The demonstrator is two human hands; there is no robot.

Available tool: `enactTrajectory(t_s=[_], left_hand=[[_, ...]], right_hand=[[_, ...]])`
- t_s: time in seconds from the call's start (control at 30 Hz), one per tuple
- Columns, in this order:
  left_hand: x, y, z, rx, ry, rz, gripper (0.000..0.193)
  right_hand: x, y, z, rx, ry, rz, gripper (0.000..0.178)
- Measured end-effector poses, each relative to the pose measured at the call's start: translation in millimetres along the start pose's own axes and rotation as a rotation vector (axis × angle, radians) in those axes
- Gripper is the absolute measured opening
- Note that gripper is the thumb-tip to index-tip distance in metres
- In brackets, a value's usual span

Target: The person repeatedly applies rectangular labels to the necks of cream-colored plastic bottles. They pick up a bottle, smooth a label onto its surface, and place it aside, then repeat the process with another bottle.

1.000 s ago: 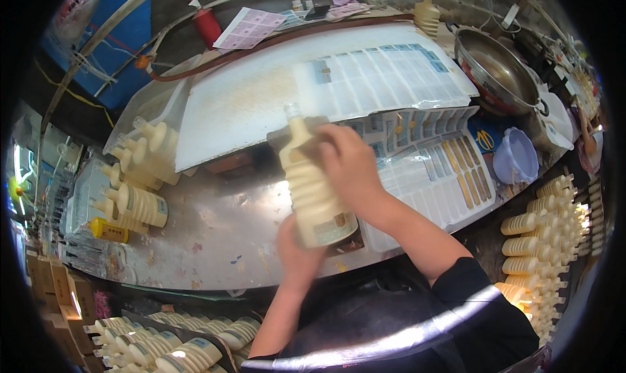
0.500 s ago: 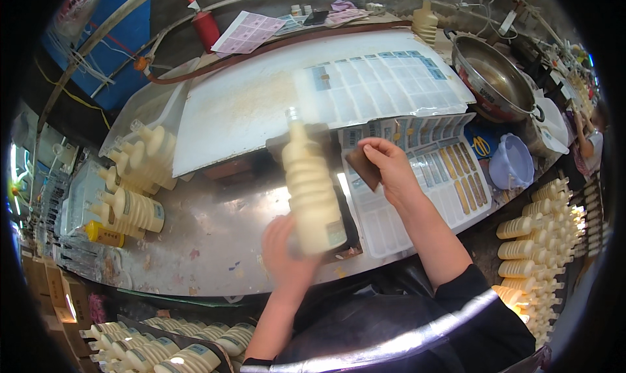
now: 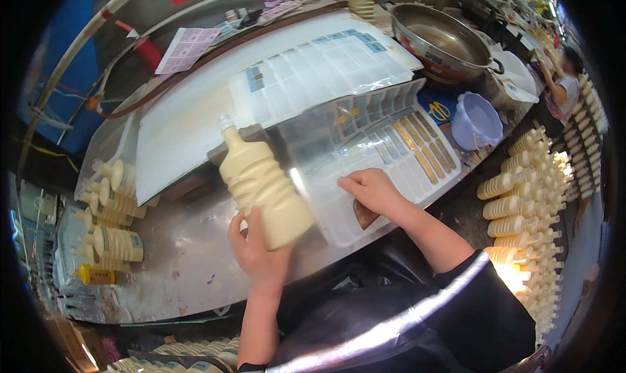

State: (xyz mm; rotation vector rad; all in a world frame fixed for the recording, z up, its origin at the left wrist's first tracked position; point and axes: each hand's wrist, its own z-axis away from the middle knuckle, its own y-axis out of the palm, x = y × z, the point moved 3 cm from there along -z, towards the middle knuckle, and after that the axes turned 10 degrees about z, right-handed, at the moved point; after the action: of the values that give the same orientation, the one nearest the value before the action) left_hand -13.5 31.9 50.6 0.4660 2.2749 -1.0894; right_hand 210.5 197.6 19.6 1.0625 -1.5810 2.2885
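Observation:
A cream-coloured bottle [image 3: 264, 184] with a ridged, wavy body lies tilted in front of me, its clear neck pointing away, by a dark block [image 3: 251, 136]. My left hand [image 3: 262, 252] grips its lower end, thumb and fingers on the near left side. No label shows on the side facing me. Over the lower part of a sheet of labels [image 3: 349, 223], my right hand [image 3: 373, 193] is closed on a flat brown scraper [image 3: 364, 214], which hangs below the fingers. Gold and blue label strips [image 3: 424, 151] remain on the sheet's right part.
More cream bottles stand at the left [image 3: 117, 242] and in rows at the lower right [image 3: 515, 203]. A white board [image 3: 189, 119] carries another label sheet [image 3: 313, 79]. At the right are a large metal pan [image 3: 443, 37], a lilac bucket [image 3: 476, 122] and yellow scissors [image 3: 438, 111].
The bottle has turned so its labelled side no longer shows. My right hand has lowered toward the near edge with the scraper. The whole view has shifted rightward.

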Motion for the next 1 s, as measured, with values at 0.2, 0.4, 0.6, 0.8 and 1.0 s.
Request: enactTrajectory(t_s=[0.2, 0.4, 0.6, 0.8, 1.0], left_hand=[[3.2, 2.6, 5.0, 0.038, -0.045, 0.020, 0.078], [-7.1, -3.2, 8.5, 0.127, -0.067, 0.038, 0.086], [-5.4, 0.8, 13.1, 0.132, -0.061, 0.062, 0.084], [-11.2, -1.5, 12.5, 0.131, -0.052, 0.048, 0.083], [-30.8, -4.8, 11.9, 0.065, 0.078, 0.089, 0.065]], right_hand=[[-49.3, -31.1, 29.6, -0.450, -0.061, 0.367, 0.024], [-72.7, -41.9, 12.4, -0.400, 0.120, 0.627, 0.035], [-37.1, -25.4, 53.9, 0.047, 0.090, 0.788, 0.085], [-23.3, -23.1, 66.3, -0.041, -0.085, 0.676, 0.069], [-63.5, -19.0, 30.2, -0.135, 0.022, 0.786, 0.054]])
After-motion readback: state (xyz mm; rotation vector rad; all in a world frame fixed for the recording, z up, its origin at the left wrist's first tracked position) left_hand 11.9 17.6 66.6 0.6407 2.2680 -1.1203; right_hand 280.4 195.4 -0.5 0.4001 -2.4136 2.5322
